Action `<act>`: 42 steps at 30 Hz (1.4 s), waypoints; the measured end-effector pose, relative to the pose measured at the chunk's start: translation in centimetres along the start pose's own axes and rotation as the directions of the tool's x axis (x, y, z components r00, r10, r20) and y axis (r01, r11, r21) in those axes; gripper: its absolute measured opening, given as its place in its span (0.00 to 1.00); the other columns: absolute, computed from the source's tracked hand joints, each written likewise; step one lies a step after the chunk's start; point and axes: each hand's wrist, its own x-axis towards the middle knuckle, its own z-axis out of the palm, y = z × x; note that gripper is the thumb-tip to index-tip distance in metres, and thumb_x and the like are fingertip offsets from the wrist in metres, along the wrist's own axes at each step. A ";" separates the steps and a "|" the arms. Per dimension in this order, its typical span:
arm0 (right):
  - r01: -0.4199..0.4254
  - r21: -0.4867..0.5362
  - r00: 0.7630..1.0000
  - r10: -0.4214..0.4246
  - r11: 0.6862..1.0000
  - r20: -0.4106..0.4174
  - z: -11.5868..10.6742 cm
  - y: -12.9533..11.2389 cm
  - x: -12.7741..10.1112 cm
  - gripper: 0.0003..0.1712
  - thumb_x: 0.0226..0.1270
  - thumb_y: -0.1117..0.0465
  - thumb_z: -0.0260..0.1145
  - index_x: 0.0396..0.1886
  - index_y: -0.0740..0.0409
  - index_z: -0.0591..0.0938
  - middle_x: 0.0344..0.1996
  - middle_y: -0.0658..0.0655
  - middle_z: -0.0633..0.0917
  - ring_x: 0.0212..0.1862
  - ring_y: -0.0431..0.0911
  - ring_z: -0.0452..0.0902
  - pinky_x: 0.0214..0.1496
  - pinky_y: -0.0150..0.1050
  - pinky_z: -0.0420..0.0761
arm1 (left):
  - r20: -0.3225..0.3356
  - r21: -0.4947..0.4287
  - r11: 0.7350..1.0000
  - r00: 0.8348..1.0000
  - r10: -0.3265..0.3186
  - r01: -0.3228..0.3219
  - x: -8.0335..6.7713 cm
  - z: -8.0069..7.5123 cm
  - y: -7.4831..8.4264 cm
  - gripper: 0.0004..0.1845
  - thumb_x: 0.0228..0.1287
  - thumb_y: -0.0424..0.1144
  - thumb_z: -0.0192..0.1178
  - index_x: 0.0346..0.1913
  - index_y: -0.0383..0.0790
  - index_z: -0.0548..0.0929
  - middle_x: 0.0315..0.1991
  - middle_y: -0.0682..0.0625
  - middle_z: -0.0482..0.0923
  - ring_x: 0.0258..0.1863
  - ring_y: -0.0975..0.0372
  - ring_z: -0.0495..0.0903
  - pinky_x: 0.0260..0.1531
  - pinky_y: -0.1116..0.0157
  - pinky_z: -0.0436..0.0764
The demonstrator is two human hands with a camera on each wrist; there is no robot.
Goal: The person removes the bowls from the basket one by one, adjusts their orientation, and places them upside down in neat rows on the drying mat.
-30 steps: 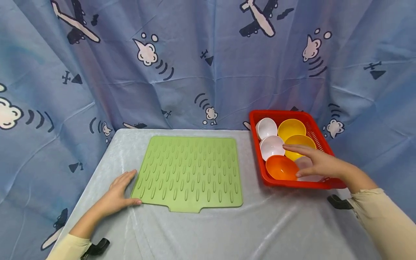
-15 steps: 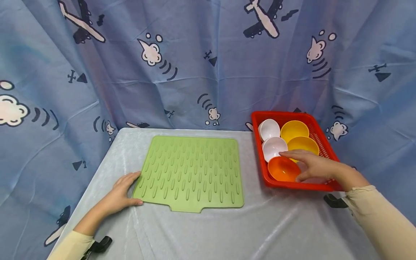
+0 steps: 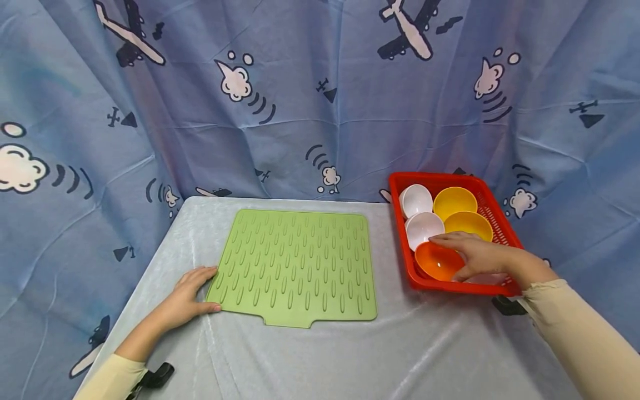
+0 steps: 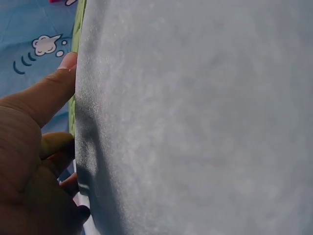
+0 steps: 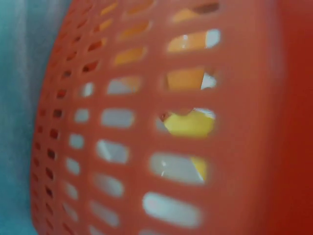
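R hand (image 3: 480, 256) over glossy round orange bowl (image 3: 436, 261); L hand (image 3: 187, 294) on ribbed mat (image 3: 295, 265).

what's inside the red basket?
Red basket holds two white bowls, two yellow bowls and an orange bowl. The right hand covers a pale thing below; unidentifiable.

head: high, facing forward and down over whole table (image 3: 320, 355) | left wrist: pressed close, skimming table cloth toward green mat (image 4: 73, 110) at 9 o'clock | right wrist: blurred, against red basket (image 5: 234, 117) wall | shared with head: mat, basket
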 end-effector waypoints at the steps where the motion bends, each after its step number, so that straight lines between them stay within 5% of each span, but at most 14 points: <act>1: -0.002 -0.016 1.000 0.002 1.000 -0.001 0.1 0.0 0.1 0.56 0.47 0.48 0.84 0.76 0.56 0.70 0.72 0.65 0.70 0.72 0.67 0.58 0.68 0.73 0.63 | 0.001 0.003 1.000 1.000 0.000 0.000 0.1 0.0 0.0 0.52 0.51 0.54 0.79 0.74 0.32 0.68 0.73 0.34 0.66 0.75 0.37 0.54 0.70 0.34 0.54; 15: -0.078 -0.091 0.997 0.076 0.993 -0.030 0.8 -0.6 0.5 0.58 0.48 0.37 0.80 0.73 0.64 0.71 0.68 0.70 0.72 0.68 0.68 0.62 0.65 0.72 0.67 | 0.016 0.054 0.999 1.000 0.004 -0.004 0.8 -0.1 0.5 0.50 0.52 0.55 0.78 0.73 0.33 0.70 0.72 0.37 0.67 0.73 0.40 0.59 0.69 0.37 0.58; 23: -0.092 -0.021 0.984 0.088 0.996 -0.155 1.4 -0.3 -0.4 0.58 0.51 0.37 0.79 0.74 0.64 0.69 0.68 0.70 0.72 0.67 0.65 0.62 0.63 0.70 0.70 | 0.007 0.053 0.999 1.000 -0.003 0.002 1.0 0.1 0.7 0.49 0.52 0.54 0.79 0.72 0.32 0.71 0.71 0.36 0.69 0.72 0.39 0.60 0.69 0.37 0.59; 27: -0.107 0.008 0.965 0.105 0.994 -0.240 1.5 -0.5 -1.1 0.58 0.52 0.37 0.79 0.75 0.63 0.67 0.68 0.69 0.70 0.66 0.64 0.60 0.60 0.69 0.74 | 0.002 0.071 0.997 1.000 0.001 -0.001 0.9 0.1 0.7 0.48 0.52 0.52 0.79 0.72 0.31 0.71 0.71 0.36 0.70 0.72 0.39 0.61 0.69 0.38 0.59; 34: -0.106 0.011 0.902 0.101 0.994 -0.419 1.2 -2.2 -2.0 0.58 0.49 0.41 0.82 0.75 0.60 0.66 0.68 0.70 0.67 0.69 0.68 0.54 0.64 0.76 0.56 | -0.038 0.091 0.995 0.998 0.043 -0.039 0.7 0.0 0.9 0.47 0.50 0.51 0.80 0.69 0.29 0.74 0.67 0.34 0.73 0.69 0.38 0.64 0.66 0.37 0.62; 42: -0.076 0.025 0.854 0.078 0.997 -0.515 1.1 -6.9 -2.2 0.59 0.47 0.41 0.82 0.75 0.60 0.66 0.67 0.69 0.67 0.68 0.68 0.54 0.59 0.75 0.62 | -0.010 0.083 0.996 1.000 0.018 -0.017 0.7 -0.2 1.0 0.48 0.51 0.51 0.79 0.70 0.29 0.72 0.69 0.34 0.71 0.70 0.39 0.63 0.68 0.38 0.61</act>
